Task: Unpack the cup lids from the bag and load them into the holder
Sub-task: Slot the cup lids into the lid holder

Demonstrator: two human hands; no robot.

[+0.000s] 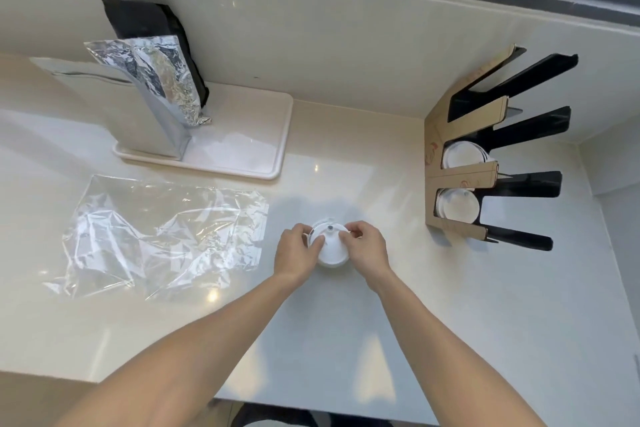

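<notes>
Both hands [330,250] close together, fingers [348,230] curled.

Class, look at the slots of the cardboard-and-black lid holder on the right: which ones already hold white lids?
The two slots nearest the person: the cardboard-and-black lid holder shows white lids in its third slot and in its nearest; the farther slots look empty.

One clear plastic bag [162,236]. One lid stack [329,246] between two hands. One holder [460,177], two lid groups inside. One tray [242,135]. Two foil pouches, one black pouch.
</notes>
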